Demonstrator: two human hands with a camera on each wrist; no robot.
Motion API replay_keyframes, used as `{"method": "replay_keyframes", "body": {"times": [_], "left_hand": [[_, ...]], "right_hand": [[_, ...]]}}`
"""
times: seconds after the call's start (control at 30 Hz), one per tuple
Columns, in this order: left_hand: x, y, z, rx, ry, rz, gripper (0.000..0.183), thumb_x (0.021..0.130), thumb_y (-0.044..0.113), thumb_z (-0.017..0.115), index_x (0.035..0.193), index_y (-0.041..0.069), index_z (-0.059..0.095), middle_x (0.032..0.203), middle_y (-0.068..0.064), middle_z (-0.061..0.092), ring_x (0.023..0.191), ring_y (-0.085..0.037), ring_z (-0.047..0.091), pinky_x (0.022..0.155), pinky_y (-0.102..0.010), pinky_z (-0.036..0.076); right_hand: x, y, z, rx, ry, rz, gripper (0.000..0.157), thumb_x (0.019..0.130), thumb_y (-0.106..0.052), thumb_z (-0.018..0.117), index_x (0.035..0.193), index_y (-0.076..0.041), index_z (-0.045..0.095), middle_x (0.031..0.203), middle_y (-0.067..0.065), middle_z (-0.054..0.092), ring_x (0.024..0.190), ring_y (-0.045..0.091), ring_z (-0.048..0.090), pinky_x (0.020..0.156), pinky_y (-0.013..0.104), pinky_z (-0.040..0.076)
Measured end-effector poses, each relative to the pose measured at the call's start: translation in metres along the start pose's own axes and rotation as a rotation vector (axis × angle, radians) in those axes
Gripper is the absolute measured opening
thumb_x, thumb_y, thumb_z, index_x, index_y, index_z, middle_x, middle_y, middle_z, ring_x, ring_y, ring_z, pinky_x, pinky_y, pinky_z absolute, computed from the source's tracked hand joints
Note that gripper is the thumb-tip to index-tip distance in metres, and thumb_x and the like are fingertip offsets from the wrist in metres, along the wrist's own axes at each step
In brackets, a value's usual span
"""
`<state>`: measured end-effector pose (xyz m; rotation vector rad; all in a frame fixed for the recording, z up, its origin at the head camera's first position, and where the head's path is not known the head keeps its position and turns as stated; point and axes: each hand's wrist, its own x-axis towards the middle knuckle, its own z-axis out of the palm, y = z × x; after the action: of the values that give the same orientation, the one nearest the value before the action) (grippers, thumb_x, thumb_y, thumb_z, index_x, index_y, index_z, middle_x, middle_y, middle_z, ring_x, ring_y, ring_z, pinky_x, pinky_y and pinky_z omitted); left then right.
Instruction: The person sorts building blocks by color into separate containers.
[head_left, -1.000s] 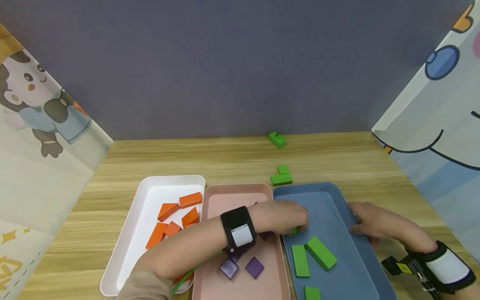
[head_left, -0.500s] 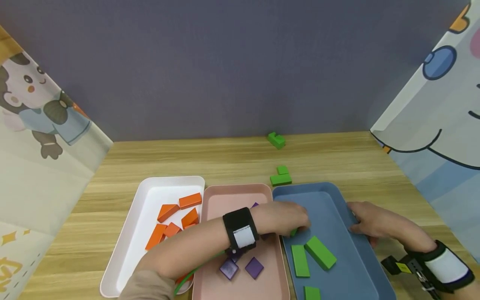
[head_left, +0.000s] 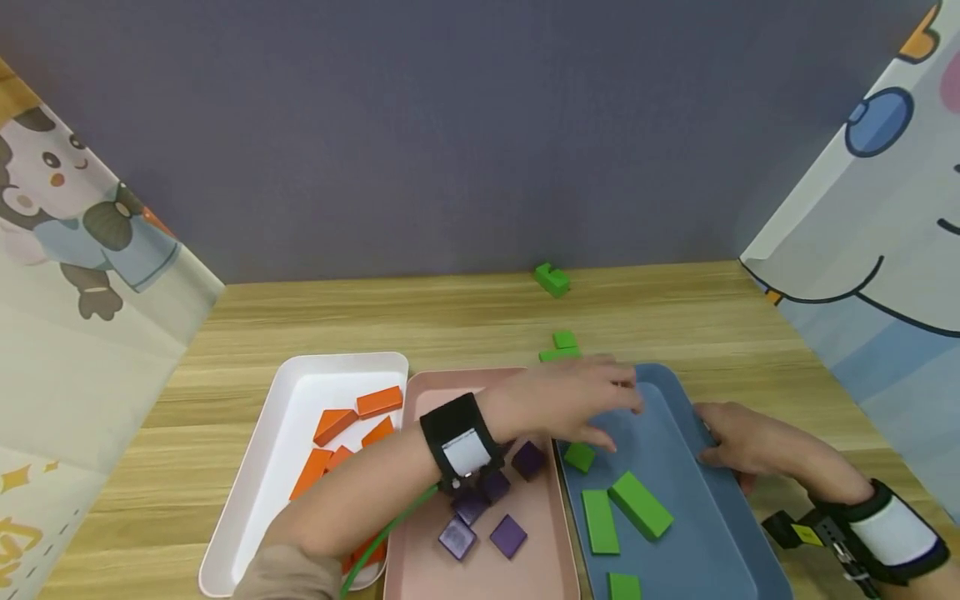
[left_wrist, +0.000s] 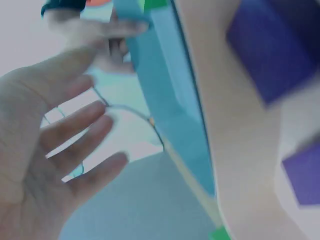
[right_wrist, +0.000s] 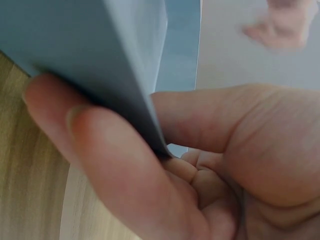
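Observation:
My left hand hovers over the far left corner of the blue tray, its fingers spread and holding nothing. Just below it in the head view, a small green block lies in the tray, beside longer green blocks. At the tray's right wall, my right hand pinches the rim; in the right wrist view the thumb is inside and the fingers are outside. Behind the tray, partly hidden by my left hand, lies a green block.
A pink tray with several purple blocks adjoins the blue one. Left of it stands a white tray with orange blocks. A notched green block lies by the grey back panel.
My left hand has let go of the small green block in the blue tray. It has lifted and moved toward the far edge, fingers spreading. My right hand stays on the rim.

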<state>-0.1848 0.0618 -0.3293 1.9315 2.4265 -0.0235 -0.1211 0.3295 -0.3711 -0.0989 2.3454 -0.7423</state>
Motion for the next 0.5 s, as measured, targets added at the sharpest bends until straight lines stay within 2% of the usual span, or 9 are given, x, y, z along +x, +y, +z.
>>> {"method": "replay_keyframes", "body": {"times": [0.07, 0.13, 0.2, 0.27, 0.37, 0.5], "left_hand": [[0.001, -0.01, -0.003, 0.013, 0.077, -0.055, 0.076, 0.079, 0.067, 0.058, 0.144, 0.031, 0.041, 0.149, 0.0, 0.035, 0.137, -0.02, 0.033, 0.11, -0.038, 0.036], [0.002, -0.02, -0.004, 0.02, 0.12, -0.133, 0.091, 0.073, 0.078, 0.054, 0.15, 0.036, 0.028, 0.16, -0.003, 0.015, 0.146, -0.032, 0.014, 0.114, -0.054, 0.027], [0.004, -0.03, -0.003, 0.017, 0.124, -0.225, 0.102, 0.067, 0.087, 0.049, 0.152, 0.044, 0.013, 0.163, -0.002, -0.005, 0.148, -0.038, -0.004, 0.11, -0.066, 0.023], [0.007, -0.04, -0.001, -0.006, 0.101, -0.309, 0.107, 0.062, 0.092, 0.046, 0.15, 0.05, 0.001, 0.161, -0.001, -0.019, 0.145, -0.042, -0.016, 0.108, -0.072, 0.018], [0.012, -0.057, 0.004, -0.033, 0.057, -0.45, 0.106, 0.061, 0.095, 0.041, 0.145, 0.055, -0.01, 0.157, -0.001, -0.03, 0.142, -0.045, -0.021, 0.105, -0.074, 0.02], [0.018, -0.078, 0.012, -0.106, 0.005, -0.616, 0.099, 0.066, 0.092, 0.04, 0.146, 0.055, -0.004, 0.158, -0.005, -0.027, 0.142, -0.05, -0.014, 0.102, -0.074, 0.026]], "right_hand": [[0.0, 0.0, 0.0, 0.001, -0.002, 0.0, 0.062, 0.089, -0.006, 0.061, 0.139, 0.012, 0.029, 0.091, 0.016, 0.065, 0.046, 0.027, 0.06, 0.044, 0.037, 0.051], [0.0, 0.001, 0.0, -0.002, 0.001, -0.002, 0.061, 0.089, -0.005, 0.061, 0.139, 0.012, 0.03, 0.092, 0.016, 0.065, 0.046, 0.027, 0.06, 0.044, 0.037, 0.051], [0.0, 0.001, 0.0, -0.005, 0.006, -0.006, 0.061, 0.089, -0.005, 0.061, 0.138, 0.012, 0.03, 0.093, 0.017, 0.065, 0.045, 0.027, 0.06, 0.043, 0.037, 0.051], [0.0, 0.002, 0.0, -0.008, 0.012, -0.013, 0.059, 0.088, -0.005, 0.061, 0.137, 0.012, 0.031, 0.092, 0.016, 0.064, 0.044, 0.026, 0.059, 0.043, 0.036, 0.051], [0.0, 0.002, 0.001, -0.008, 0.021, -0.027, 0.057, 0.088, -0.004, 0.06, 0.136, 0.012, 0.033, 0.088, 0.015, 0.064, 0.042, 0.025, 0.058, 0.042, 0.036, 0.05], [0.0, 0.003, 0.003, -0.008, 0.027, -0.036, 0.056, 0.087, -0.004, 0.06, 0.135, 0.012, 0.035, 0.085, 0.012, 0.064, 0.042, 0.024, 0.058, 0.041, 0.035, 0.05]]}}
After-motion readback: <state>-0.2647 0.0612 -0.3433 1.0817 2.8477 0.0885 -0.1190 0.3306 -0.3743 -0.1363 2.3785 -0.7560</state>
